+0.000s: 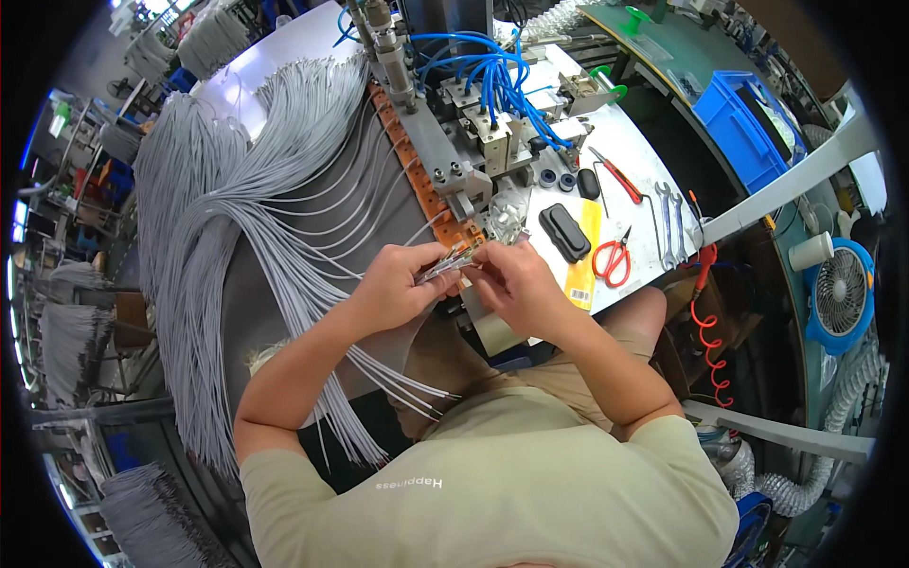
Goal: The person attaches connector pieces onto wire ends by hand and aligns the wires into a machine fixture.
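Close together in front of the machine, both my hands work over a small bundle of thin, shiny metal pieces [443, 267]. My left hand [396, 289] has its fingers closed round the bundle. At the other end my right hand [519, 286] pinches with thumb and fingertips; what lies between them is too small to name. Just beyond my fingers is the end of an orange-brown fixture rail [409, 163], with grey cables [331, 204] running to it from the left. A clear plastic bag or wrap [507, 213] lies just past my right hand.
Blue air tubes [497, 71] feed the metal machine [402, 76] ahead. Right of it, a white table holds red-handled scissors [614, 260], a black case [564, 232], a yellow packet [585, 248], wrenches [668, 222] and a red-handled tool [620, 178]. Beyond stand a blue bin [743, 133] and a fan [841, 295].
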Tool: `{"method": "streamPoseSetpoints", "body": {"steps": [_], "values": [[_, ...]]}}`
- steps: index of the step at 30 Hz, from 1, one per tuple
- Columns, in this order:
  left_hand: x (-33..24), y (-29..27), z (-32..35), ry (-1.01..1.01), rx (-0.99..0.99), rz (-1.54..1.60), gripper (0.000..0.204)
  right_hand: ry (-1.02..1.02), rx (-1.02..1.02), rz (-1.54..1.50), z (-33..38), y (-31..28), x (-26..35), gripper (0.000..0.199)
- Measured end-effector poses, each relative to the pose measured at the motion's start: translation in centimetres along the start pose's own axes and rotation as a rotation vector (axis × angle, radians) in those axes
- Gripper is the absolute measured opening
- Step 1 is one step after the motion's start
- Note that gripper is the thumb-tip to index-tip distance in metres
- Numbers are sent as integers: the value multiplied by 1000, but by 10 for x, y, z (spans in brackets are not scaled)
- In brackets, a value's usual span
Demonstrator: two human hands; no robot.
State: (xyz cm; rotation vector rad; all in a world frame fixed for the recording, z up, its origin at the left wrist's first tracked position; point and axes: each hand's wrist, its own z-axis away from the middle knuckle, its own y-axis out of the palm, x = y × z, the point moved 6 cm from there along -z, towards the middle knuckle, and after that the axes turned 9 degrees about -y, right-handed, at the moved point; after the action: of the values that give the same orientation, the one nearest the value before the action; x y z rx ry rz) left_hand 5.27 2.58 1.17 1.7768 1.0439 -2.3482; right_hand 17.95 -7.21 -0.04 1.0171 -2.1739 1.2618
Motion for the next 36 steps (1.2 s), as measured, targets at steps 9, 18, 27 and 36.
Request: {"method": "streamPoseSetpoints", "body": {"steps": [9, 18, 27, 36], "values": [[4, -1, -1, -13, 60, 64, 15, 17, 39, -129, -13, 7, -7, 9], [-1, 1, -2, -20, 48, 46, 13, -2, -216, -8, 1, 4, 0, 15], [-9, -2, 12, -43, -42, -70, 22, 319, -305, -201, 4, 7, -75, 16], [-12, 2, 3, 277, -203, -357, 20, 694, -150, -782, 5, 23, -101, 18]]}}
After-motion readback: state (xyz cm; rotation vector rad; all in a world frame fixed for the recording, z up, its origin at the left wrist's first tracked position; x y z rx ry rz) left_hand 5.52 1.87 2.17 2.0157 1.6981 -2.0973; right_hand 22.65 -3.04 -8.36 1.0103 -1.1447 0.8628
